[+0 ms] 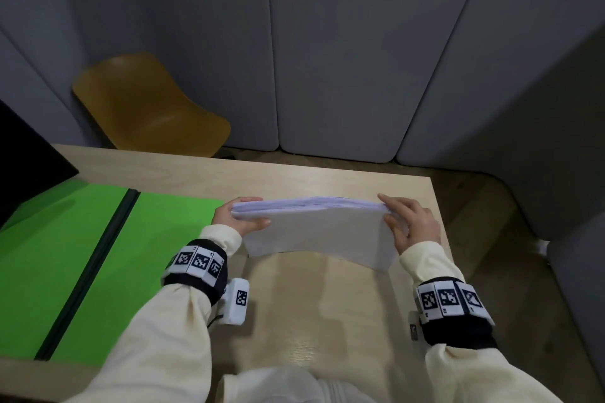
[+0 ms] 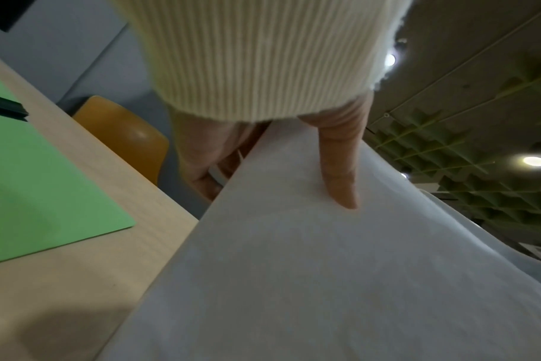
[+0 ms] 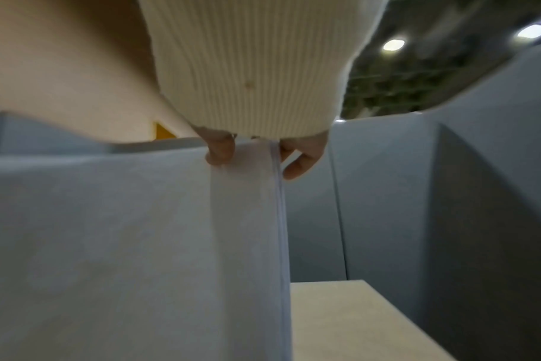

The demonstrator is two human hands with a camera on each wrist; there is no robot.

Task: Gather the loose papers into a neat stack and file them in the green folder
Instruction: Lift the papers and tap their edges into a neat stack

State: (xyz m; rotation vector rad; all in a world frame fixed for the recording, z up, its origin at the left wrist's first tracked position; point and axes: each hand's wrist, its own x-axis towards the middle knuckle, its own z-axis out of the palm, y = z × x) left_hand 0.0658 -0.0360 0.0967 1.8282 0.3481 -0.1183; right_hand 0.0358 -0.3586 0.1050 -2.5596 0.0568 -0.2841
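- While both hands hold it up on its edge, the stack of papers (image 1: 314,229) stands in the middle of the head view, its bottom edge down toward the table (image 1: 327,180); whether that edge touches the wood I cannot tell.
- The left hand (image 1: 237,214) grips the left end of the stack, thumb on the near face and fingers behind.
- The right hand (image 1: 411,222) grips the right end the same way, pinching the sheets tight.
- From the left wrist view, the thumb (image 2: 340,166) lies flat down the near sheet.
- From the right wrist view, a finger (image 3: 297,163) curls behind the thin paper edge.
- The stack's long side runs left to right across the picture, from one hand to the other.
- The green folder (image 1: 65,255) lies open and flat at the lower left of the head view, with a dark spine (image 1: 95,265) running down its middle.
- The folder is just beside the left hand, so the left hand is the nearer one.
- My guess is the stack must go left and be laid flat, long side turned to fit the right-hand green page.
- The sheets bend a little in the middle, so they could slip out of line on the way.
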